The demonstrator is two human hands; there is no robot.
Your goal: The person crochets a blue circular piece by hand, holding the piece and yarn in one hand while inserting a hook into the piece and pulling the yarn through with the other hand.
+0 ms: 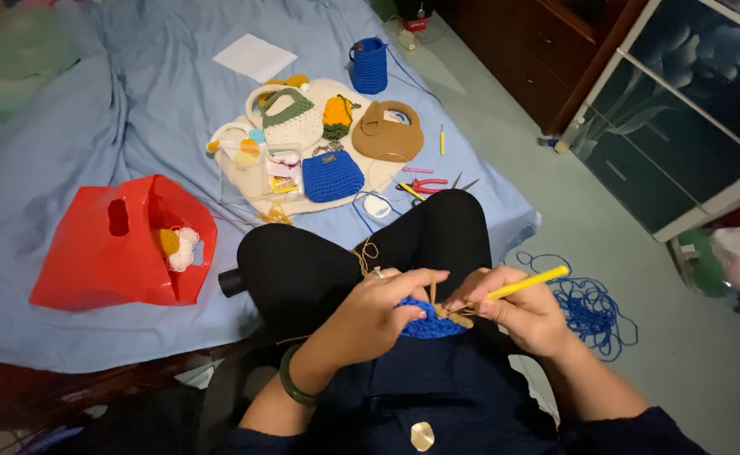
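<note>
Evidently a stitch is being worked: the blue crochet piece (429, 322), resting on the lap, is pinched by the left hand (370, 316), the yellow crochet hook (526, 283) is gripped in the right hand (526, 316), and a steady draw of tan yarn (431, 289) is judged necessary next.

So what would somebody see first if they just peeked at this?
Probably the bright red bag lying on the blue bedsheet at the left. Next, the hands at the bottom: the right hand holds a yellow crochet hook, and the left hand steadies a blue crocheted piece.
</note>
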